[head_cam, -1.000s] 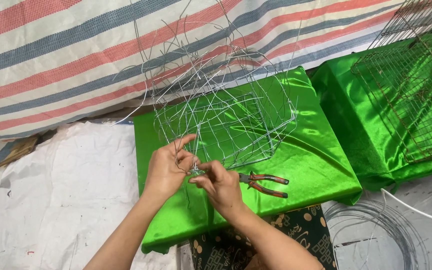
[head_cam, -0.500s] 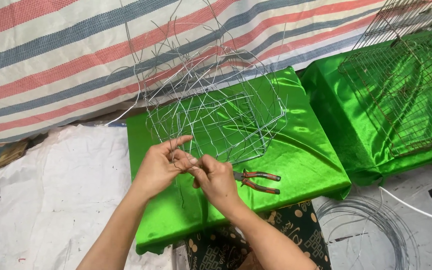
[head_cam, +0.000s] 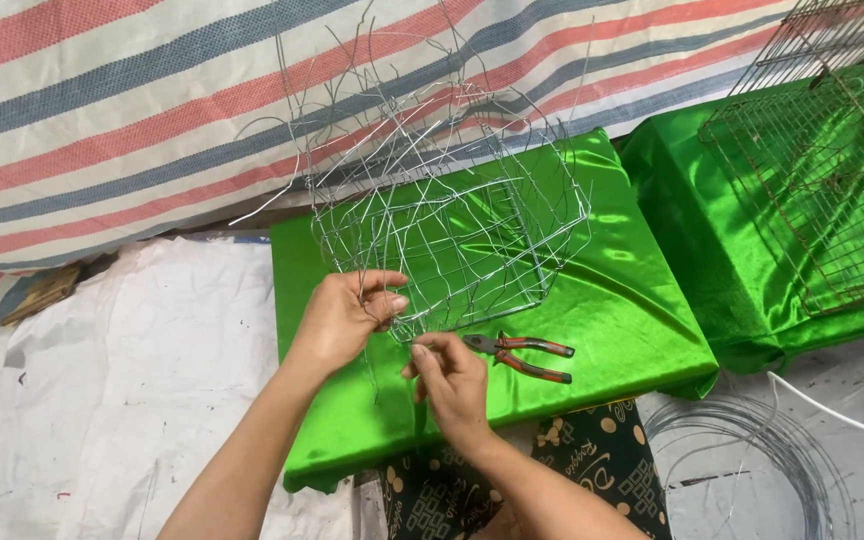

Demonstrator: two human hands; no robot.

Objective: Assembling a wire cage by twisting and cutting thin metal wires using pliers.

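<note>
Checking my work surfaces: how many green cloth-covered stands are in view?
2. One green stand sits in front of the hands, bearing the wire frame and pliers. The second green stand is at right, partly cut off, under a rusty mesh cage.

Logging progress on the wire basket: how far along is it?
Done: the wire basket already has a woven mesh bottom and lower sides on the green cloth. In hand: the left hand and right hand work wires at the near edge; the pliers lie unused. Left: many wire ends stick up loose at the top, unwoven.
</note>
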